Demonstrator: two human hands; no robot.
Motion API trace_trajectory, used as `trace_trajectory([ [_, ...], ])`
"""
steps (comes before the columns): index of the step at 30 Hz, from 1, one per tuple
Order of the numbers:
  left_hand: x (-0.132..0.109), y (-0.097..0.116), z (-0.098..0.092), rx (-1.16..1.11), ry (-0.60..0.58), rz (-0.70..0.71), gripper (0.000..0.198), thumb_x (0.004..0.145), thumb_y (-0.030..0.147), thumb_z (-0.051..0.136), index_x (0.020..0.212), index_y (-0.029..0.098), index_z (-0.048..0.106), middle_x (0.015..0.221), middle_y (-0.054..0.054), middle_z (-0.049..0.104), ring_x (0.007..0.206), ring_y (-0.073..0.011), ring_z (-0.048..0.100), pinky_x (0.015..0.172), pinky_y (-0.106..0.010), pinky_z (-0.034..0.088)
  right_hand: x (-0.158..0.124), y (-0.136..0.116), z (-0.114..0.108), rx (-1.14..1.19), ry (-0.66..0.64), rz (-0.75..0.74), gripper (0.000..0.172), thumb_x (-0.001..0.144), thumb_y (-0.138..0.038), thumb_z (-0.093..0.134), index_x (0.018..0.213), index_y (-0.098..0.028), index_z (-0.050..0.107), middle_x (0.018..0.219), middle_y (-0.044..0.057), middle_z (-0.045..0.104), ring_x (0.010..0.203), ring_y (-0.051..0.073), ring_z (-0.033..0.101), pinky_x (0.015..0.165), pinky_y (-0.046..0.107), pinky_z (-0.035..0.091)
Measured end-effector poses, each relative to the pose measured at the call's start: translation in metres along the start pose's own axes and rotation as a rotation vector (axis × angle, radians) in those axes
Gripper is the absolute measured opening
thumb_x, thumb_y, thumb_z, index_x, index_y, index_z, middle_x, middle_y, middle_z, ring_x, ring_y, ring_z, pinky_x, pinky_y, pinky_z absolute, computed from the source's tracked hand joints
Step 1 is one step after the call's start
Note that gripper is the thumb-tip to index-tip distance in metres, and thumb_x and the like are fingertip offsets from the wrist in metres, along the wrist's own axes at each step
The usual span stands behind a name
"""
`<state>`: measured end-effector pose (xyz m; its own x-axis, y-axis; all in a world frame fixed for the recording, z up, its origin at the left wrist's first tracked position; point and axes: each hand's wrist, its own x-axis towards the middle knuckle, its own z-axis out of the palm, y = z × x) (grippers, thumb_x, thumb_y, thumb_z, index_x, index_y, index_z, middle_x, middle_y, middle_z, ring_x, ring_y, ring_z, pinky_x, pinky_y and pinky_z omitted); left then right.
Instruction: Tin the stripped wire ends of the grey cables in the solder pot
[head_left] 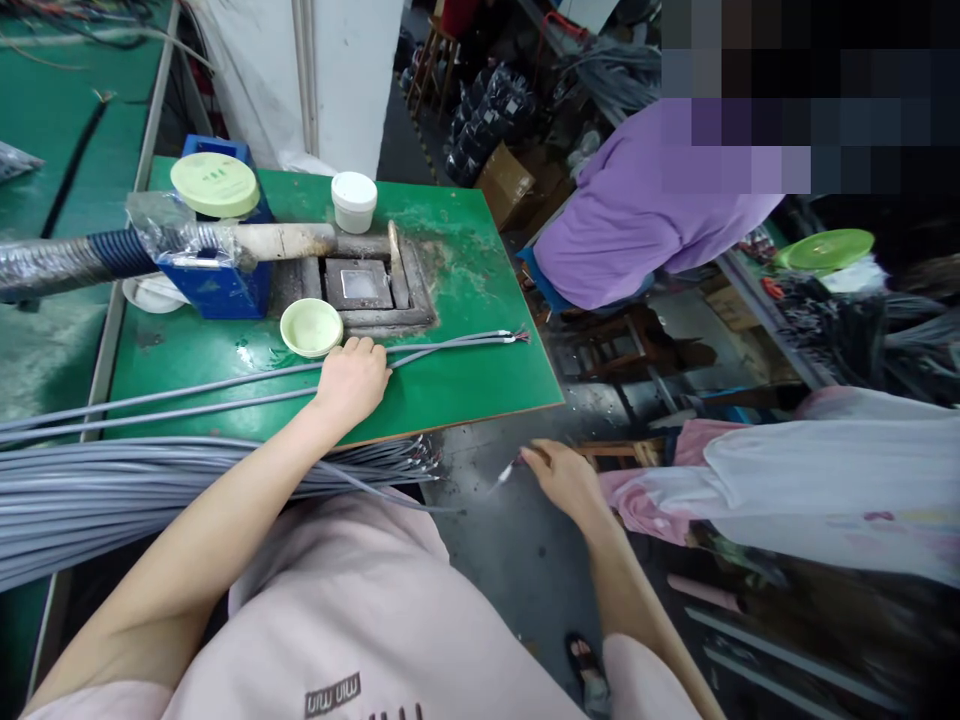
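Note:
My left hand (352, 380) is closed over grey cables (442, 346) lying on the green tabletop, just beside a small pale green bowl (312, 328). The stripped ends of those cables, with thin coloured wires, point right near the table's corner. Off the table's front edge, my right hand (566, 482) pinches the wire end of a cable (507, 474) with a white section below the fingertips; its length is blurred. A thick bundle of grey cables (150, 475) lies under my left forearm, its stripped ends facing right.
Behind the bowl sits a square metal pot (365, 284) in a dirty frame, with a duct pipe (285, 241) above it. A white lidded tub (354, 202) and a blue holder (214, 285) stand nearby. A person in purple (645, 210) sits at right.

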<state>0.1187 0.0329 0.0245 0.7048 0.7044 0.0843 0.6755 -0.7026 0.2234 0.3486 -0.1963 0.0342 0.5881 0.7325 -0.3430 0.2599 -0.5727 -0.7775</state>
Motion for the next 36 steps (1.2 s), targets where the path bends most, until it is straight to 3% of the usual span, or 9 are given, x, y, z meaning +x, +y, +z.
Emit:
trace_trajectory([
  [3,-0.004,0.003,-0.008,-0.174,-0.016,-0.015,0.016,0.089,0.025,0.050,0.092,0.013,0.060,0.081,-0.011,0.067,0.078,-0.0274,0.065,0.062,-0.032,0.042,-0.010,0.004,0.014,-0.014,-0.019,-0.024,0.035,0.070,-0.051,0.069,0.078,-0.017,0.066,0.073,0.009,0.069,0.063,0.019,0.064,0.061,0.033,0.053],
  [8,-0.022,0.013,-0.039,-0.563,0.023,0.044,0.023,0.092,0.034,0.045,0.093,0.019,0.062,0.066,0.000,0.065,0.055,-0.0157,0.058,0.052,-0.025,0.035,0.004,-0.056,0.074,0.580,-0.601,-0.035,0.059,0.067,-0.056,0.069,0.114,-0.023,0.057,0.098,0.007,0.070,0.059,0.015,0.063,0.049,0.029,0.050],
  [11,-0.036,0.019,-0.051,-0.686,0.009,0.092,0.027,0.093,0.036,0.043,0.095,0.020,0.064,0.072,0.000,0.067,0.059,-0.0145,0.058,0.055,-0.024,0.038,0.029,-0.088,0.083,0.887,-0.306,-0.170,0.043,0.073,-0.057,0.061,0.102,-0.026,0.057,0.093,0.003,0.068,0.052,0.009,0.053,0.040,0.021,0.039],
  [14,-0.052,0.022,-0.048,-0.731,-0.073,0.096,0.026,0.093,0.034,0.044,0.098,0.021,0.066,0.076,-0.001,0.069,0.067,-0.0159,0.062,0.061,-0.025,0.044,0.038,-0.100,0.061,0.984,0.087,-0.386,0.025,0.079,-0.049,0.059,0.088,-0.026,0.057,0.074,-0.004,0.063,0.043,0.005,0.041,0.039,0.018,0.032],
  [16,-0.061,0.021,-0.041,-0.754,-0.100,0.138,0.023,0.091,0.031,0.048,0.100,0.021,0.068,0.084,-0.003,0.072,0.075,-0.0176,0.064,0.067,-0.028,0.047,0.030,-0.101,0.046,0.861,0.155,-0.471,0.023,0.080,-0.046,0.060,0.088,-0.025,0.060,0.064,-0.005,0.060,0.038,0.005,0.037,0.037,0.019,0.027],
  [19,-0.074,0.017,-0.031,-0.891,-0.048,0.126,0.022,0.087,0.030,0.057,0.103,0.021,0.069,0.095,-0.006,0.072,0.087,-0.0191,0.064,0.078,-0.031,0.049,0.004,-0.097,0.045,0.403,-0.093,-0.430,0.024,0.083,-0.041,0.059,0.090,-0.019,0.066,0.055,-0.002,0.060,0.035,0.006,0.037,0.036,0.021,0.025],
  [22,-0.085,0.011,-0.027,-1.141,0.022,-0.074,0.022,0.084,0.033,0.061,0.098,0.019,0.071,0.090,-0.006,0.072,0.081,-0.0173,0.064,0.076,-0.030,0.050,-0.018,-0.093,0.065,0.107,-0.330,-0.400,0.025,0.085,-0.037,0.057,0.090,-0.016,0.069,0.053,-0.001,0.059,0.042,0.009,0.046,0.043,0.022,0.034],
  [28,-0.093,0.003,-0.030,-1.551,0.152,-0.416,0.019,0.070,0.034,0.074,0.079,0.017,0.071,0.074,-0.003,0.069,0.065,-0.0123,0.059,0.063,-0.025,0.048,-0.026,-0.095,0.103,0.033,-0.510,-0.382,0.025,0.083,-0.036,0.057,0.092,-0.016,0.070,0.051,-0.002,0.058,0.045,0.011,0.051,0.047,0.022,0.038],
  [36,-0.097,0.004,-0.030,-1.570,0.370,-0.470,0.017,0.067,0.031,0.076,0.070,0.017,0.068,0.063,0.001,0.060,0.057,-0.0082,0.050,0.054,-0.021,0.042,-0.021,-0.106,0.113,0.048,-0.538,-0.375,0.023,0.083,-0.035,0.058,0.087,-0.016,0.070,0.049,-0.003,0.055,0.044,0.010,0.049,0.045,0.022,0.037],
])
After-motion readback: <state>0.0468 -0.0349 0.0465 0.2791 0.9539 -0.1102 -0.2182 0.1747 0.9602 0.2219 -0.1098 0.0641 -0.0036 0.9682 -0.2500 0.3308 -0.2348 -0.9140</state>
